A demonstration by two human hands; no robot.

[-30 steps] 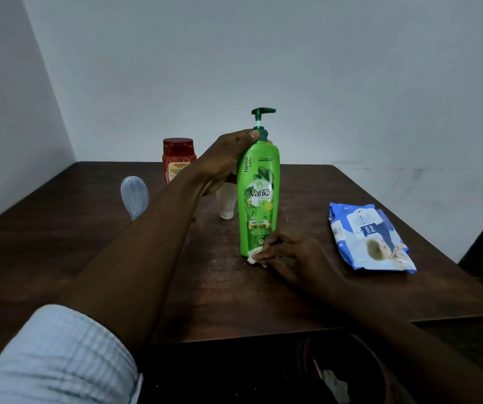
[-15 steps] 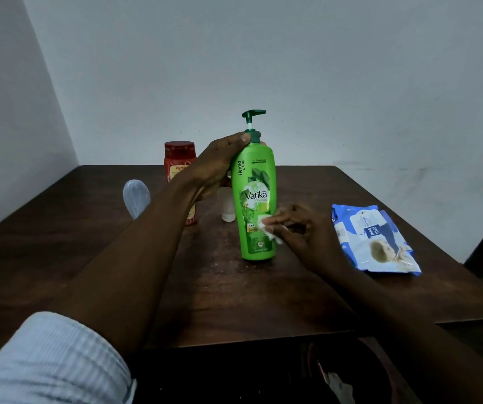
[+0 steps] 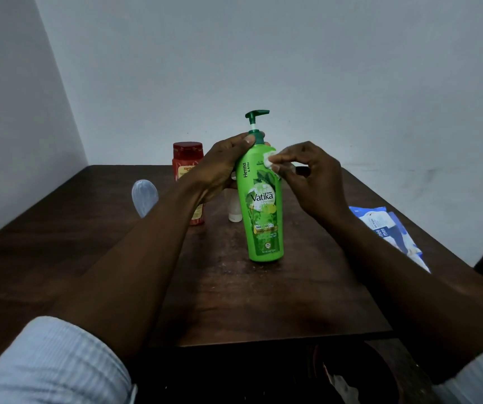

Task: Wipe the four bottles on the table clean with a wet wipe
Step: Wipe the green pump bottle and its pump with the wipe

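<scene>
Pale grey walls meet in a corner behind a dark wooden tabletop, seen from the head camera.

Near the middle of the tabletop a green pump bottle stands upright on its base. The left hand wraps around the bottle's shoulder from the left, its fingers curled shut just below the pump collar. The right hand comes in from the right; its thumb and fingers pinch a small white wet wipe and press it against the upper right side of the green bottle, above the label.

Behind the left arm, toward the far edge, stands a red jar with a red lid, partly hidden by the wrist. A small white bottle stands just behind the green one, mostly covered by it and the left hand. A clear bluish bottle sits toward the far left, its lower part hidden by the forearm.

At the right edge lies a blue and white wipes pack, flat, partly covered by the right forearm.
</scene>
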